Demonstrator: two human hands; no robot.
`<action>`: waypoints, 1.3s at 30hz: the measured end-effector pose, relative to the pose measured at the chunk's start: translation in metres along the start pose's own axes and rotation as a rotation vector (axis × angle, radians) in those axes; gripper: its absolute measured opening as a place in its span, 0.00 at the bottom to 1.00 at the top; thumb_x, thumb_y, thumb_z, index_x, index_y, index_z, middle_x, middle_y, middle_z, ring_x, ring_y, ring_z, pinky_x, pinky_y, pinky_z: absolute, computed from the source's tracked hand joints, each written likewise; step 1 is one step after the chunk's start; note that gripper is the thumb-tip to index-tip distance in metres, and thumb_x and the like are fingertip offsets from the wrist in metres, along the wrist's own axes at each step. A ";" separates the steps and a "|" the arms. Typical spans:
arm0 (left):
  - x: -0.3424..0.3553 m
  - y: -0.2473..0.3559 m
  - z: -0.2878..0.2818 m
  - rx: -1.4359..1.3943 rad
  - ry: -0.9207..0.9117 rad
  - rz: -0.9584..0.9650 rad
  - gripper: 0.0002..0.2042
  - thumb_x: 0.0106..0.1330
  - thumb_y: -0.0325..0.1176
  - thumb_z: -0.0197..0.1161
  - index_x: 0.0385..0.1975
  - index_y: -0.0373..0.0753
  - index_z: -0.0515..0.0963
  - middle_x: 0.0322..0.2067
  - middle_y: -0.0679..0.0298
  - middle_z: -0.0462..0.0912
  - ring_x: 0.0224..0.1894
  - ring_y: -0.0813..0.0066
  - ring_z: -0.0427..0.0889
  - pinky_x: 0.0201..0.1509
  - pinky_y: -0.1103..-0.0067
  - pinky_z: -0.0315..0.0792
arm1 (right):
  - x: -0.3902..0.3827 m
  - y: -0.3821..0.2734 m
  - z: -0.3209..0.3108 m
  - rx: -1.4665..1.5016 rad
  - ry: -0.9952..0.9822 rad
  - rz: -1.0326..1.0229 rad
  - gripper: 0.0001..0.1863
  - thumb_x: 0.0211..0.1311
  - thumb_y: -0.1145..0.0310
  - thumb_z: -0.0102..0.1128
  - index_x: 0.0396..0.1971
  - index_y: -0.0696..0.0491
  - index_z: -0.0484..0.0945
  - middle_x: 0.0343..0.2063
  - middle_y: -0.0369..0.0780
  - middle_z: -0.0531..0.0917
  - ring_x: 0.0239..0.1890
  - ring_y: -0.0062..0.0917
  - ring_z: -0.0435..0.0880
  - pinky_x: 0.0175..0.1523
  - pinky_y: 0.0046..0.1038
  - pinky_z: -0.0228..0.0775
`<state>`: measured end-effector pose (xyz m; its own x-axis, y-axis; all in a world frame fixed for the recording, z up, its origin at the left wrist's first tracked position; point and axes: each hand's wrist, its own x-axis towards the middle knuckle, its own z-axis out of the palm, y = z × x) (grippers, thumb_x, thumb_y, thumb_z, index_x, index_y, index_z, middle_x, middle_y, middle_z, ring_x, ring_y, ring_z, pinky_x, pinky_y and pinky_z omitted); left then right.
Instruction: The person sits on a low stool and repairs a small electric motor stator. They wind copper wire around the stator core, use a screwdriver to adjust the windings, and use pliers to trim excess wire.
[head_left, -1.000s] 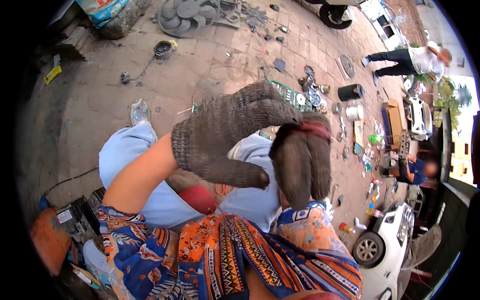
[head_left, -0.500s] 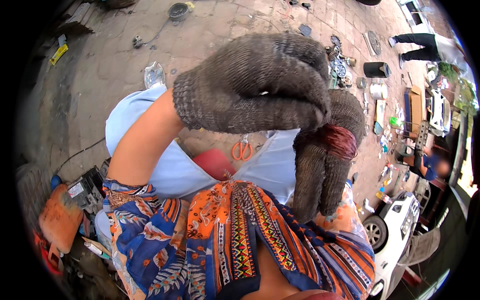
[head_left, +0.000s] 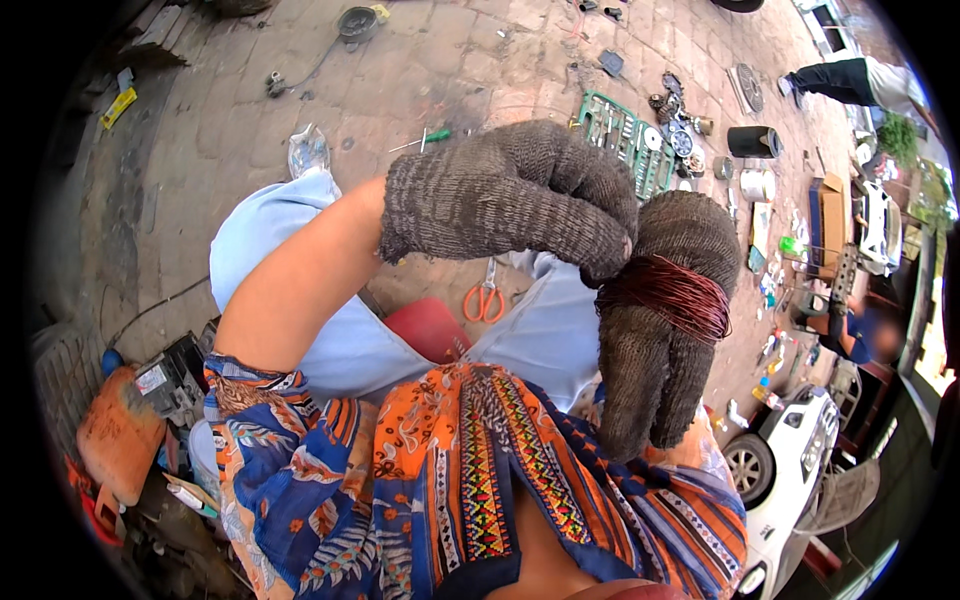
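Both my hands wear dark grey knitted gloves. My left hand (head_left: 510,195) reaches in from the left, its fingers curled and pressed together beside the wire on my right hand. A bundle of thin reddish-brown wire (head_left: 672,297) is wound in many turns around my right hand (head_left: 665,340). The gloved fingers of that hand lie close together and point down toward my lap. The wire end at my left fingertips is mostly hidden. Below the hands, between my legs, lie orange-handled scissors (head_left: 484,303) and a red object (head_left: 428,329).
A green tool case (head_left: 625,140) and a green-handled screwdriver (head_left: 432,137) lie on the paved ground ahead. Machine parts, a black cylinder (head_left: 754,141) and a white tub (head_left: 757,182) stand to the right. Farther right are a white car (head_left: 795,470) and two people. An orange seat-like piece (head_left: 122,437) is at left.
My left hand has moved down and away from the head, uncovering the tool case and screwdriver. My right hand has shifted slightly right and down, and the wire turns show more clearly.
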<state>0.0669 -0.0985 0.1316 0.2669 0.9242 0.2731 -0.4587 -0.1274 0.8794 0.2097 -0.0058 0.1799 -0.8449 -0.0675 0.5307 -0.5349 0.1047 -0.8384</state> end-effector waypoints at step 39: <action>-0.031 0.030 -0.034 1.017 0.282 0.258 0.07 0.57 0.30 0.64 0.32 0.35 0.80 0.29 0.60 0.80 0.33 0.68 0.80 0.37 0.75 0.73 | 0.005 0.041 -0.006 -0.441 -0.498 0.612 0.12 0.60 0.72 0.53 0.43 0.56 0.77 0.43 0.43 0.79 0.47 0.34 0.78 0.51 0.30 0.68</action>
<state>0.0156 -0.1188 0.1363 -0.0010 0.8595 0.5111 0.4789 -0.4483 0.7548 0.1834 0.0044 0.1484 -0.9385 -0.2856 -0.1939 -0.0302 0.6274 -0.7782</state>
